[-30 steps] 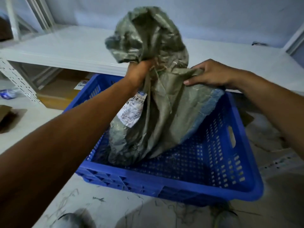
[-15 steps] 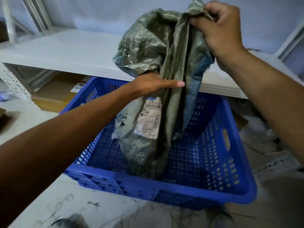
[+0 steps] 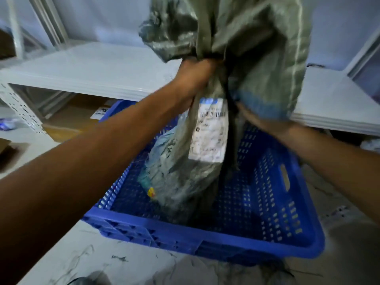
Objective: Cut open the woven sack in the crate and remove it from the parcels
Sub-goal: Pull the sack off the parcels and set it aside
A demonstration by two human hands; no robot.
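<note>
Crinkled grey-green woven plastic sack [image 3: 242,48] with faint sheen, paper label [image 3: 209,130], perforated glossy blue plastic crate [image 3: 283,202]

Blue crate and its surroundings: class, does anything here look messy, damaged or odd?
Yes. Loose dark threads and scraps litter the pale floor in front of the blue crate, probably frayed from the woven sack, which the left hand grips bunched. The crate itself looks intact.

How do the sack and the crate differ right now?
The sack is grey-green, crumpled woven cloth; the crate is rigid blue perforated plastic. The sack is lifted, bunched in the left hand; the crate rests on the floor. The sack carries a white label; the crate shows none. Both hold parcels, as far as shows.
</note>
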